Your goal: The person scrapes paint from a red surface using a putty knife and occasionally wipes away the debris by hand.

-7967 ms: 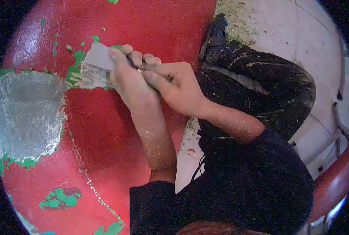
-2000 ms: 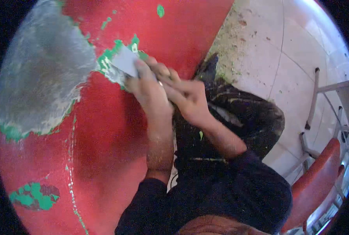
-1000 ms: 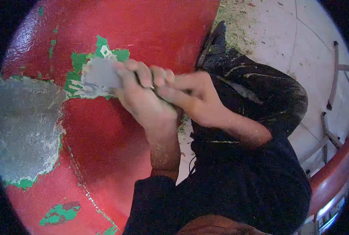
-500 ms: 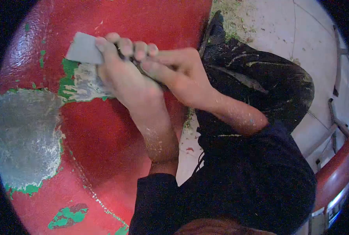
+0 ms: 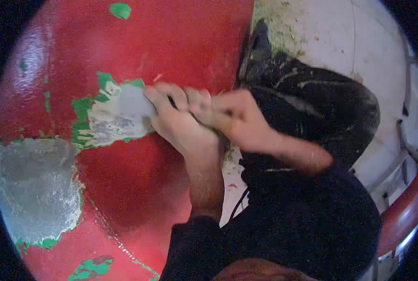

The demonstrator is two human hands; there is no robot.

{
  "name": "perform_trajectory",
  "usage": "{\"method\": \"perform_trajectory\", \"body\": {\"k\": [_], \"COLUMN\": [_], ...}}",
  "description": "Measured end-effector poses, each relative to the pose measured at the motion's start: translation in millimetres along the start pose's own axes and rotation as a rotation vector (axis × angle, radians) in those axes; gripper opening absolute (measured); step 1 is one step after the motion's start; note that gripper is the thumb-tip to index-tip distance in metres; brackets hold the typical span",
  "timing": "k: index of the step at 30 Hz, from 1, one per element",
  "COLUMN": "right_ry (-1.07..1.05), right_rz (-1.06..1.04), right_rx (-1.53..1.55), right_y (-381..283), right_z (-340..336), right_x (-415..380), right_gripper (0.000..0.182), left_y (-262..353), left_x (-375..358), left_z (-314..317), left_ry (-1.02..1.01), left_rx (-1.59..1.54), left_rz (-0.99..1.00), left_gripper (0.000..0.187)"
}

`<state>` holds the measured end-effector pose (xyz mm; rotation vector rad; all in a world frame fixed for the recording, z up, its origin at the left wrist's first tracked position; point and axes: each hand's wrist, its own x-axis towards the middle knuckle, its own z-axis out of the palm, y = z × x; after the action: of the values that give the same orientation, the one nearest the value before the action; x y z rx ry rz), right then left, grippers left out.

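Snugly, left fingers point(image 5: 177, 95) and right fingers point(image 5: 230, 99) clasp the scraper point(image 5: 135, 103) over the pale patch point(image 5: 107, 122)

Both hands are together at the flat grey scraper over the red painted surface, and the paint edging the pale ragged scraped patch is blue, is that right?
The colour is wrong: the head view shows green paint edging the pale ragged scraped patch, not blue. The left hand and right hand are indeed together at the flat grey scraper over the red painted surface.
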<state>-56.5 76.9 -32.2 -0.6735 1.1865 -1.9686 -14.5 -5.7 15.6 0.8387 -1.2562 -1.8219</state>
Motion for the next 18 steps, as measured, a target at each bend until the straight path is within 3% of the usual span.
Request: {"method": "perform_trajectory", "body": {"k": [2, 4, 6, 7, 9, 11, 14, 16, 18], "right_ry": [0.03, 0.014, -0.048, -0.07, -0.05, 0.02, -0.056, -0.052, -0.103], "right_rz": [-0.068, -0.101, -0.038, -0.003, -0.005, -0.114, -0.134, -0.058, -0.004], "right_rx": [0.044, 0.092, 0.114, 0.125, 0.123, 0.054, -0.062, -0.008, -0.036], "right_y": [2, -1, -1, 0, -3, -6, -6, -6, -8], "right_z": [5, 11, 7, 5, 3, 7, 3, 1, -7], "right_x": [9, 11, 1, -3, 4, 19, 7, 5, 10], "right_gripper": [0.026, 0.023, 0.023, 0.023, 0.023, 0.023, 0.023, 0.026, 0.023], "left_y": [12, 15, 9, 5, 6, 6, 14, 9, 9], "left_x": [23, 14, 0, 1, 12, 21, 19, 0, 12], "left_z": [13, 17, 5, 5, 9, 12, 13, 9, 9], "left_ry": [-0.092, -0.014, -0.029, 0.06, -0.008, -0.063, -0.063, -0.001, -0.065], "left_rx": [0.005, -0.016, -0.051, -0.025, -0.004, 0.017, -0.005, -0.086, -0.041], "left_rz": [0.044, 0.025, -0.033, -0.029, 0.055, 0.086, 0.056, -0.03, 0.032], "left_gripper": [0.031, 0.03, 0.029, 0.029, 0.03, 0.031, 0.031, 0.031, 0.031]}}
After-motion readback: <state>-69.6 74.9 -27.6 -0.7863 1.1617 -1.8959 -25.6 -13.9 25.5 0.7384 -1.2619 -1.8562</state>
